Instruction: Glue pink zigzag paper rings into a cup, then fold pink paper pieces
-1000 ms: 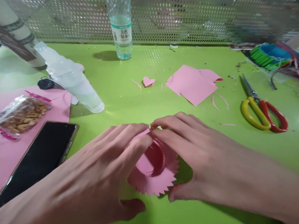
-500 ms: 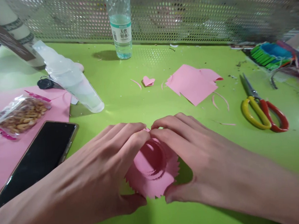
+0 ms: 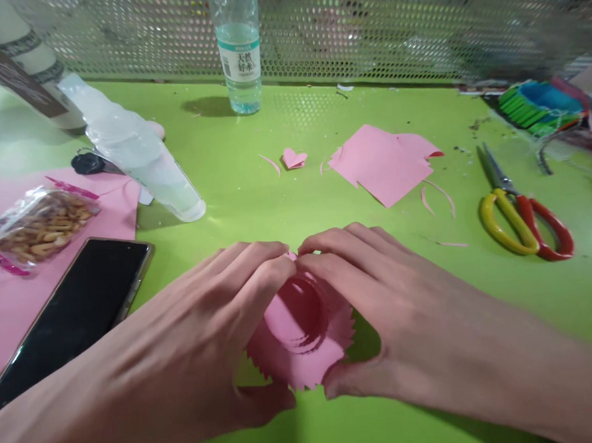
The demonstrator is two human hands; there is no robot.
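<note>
Between my hands sits a round pink paper piece (image 3: 303,363) with a zigzag-cut rim and a cup-like hollow in its middle. My left hand (image 3: 231,317) curves around its left side, fingertips at the far edge and thumb by the near edge. On the other side my right hand (image 3: 374,303) grips the paper the same way, its thumb at the near right rim. The fingertips of both hands nearly meet at the far edge and hide part of it. A small pink paper heart (image 3: 293,159) lies beyond the hands.
Scissors (image 3: 516,210) with yellow and red handles lie at right. Behind is a cut pink sheet (image 3: 385,164) with thin offcuts. A water bottle (image 3: 242,59) stands at the back. At left are a clear plastic bottle (image 3: 138,157), a phone (image 3: 72,312) and a snack packet (image 3: 45,225).
My left thumb has shifted slightly right along the near rim. The hands otherwise keep their hold, and the view has moved very slightly.
</note>
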